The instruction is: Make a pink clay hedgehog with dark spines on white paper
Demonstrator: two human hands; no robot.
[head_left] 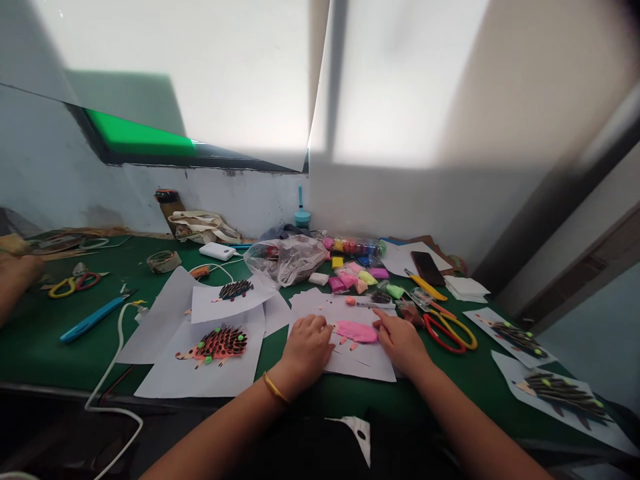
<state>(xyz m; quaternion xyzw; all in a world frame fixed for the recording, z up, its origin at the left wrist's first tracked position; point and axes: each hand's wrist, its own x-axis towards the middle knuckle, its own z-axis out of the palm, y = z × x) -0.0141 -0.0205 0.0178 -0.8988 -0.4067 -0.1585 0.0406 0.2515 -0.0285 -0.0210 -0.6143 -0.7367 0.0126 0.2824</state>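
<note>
Pink shape: here it is, the flat pink animal-like piece point(357, 331) on a white sheet point(367, 369), lying between the two hands, with short peach legs point(354, 346) along its lower edge.
Left hand: fingers bent, the hand point(309, 345) rests over the sheet's left side, right by the shape's head end; whether anything is pinched under those fingers, I cannot tell.
Right hand: over at the other end, the hand point(401, 341) has its index finger stretched out and its fingertips at the pink edge; touching, it seems, but a firm grip I cannot make out.
Feel: looks like soft modelling clay, so I judge it very light, easily dented, perhaps a touch tacky.
Weak spots: those little legs and the narrow head end look the likeliest to smear or come loose.
Best hold: flat fingertips along the broad body's rim, pressing lightly; to shift it all, take the paper by a bare corner, well off the clay.
Paper: thin and bendy by the look of it, apt to slide or crease, so a palm on the margin suits it.
Close by: a marker point(373, 305) just beyond the shape, red-and-yellow scissors point(447, 327) beyond the right hand.
</note>
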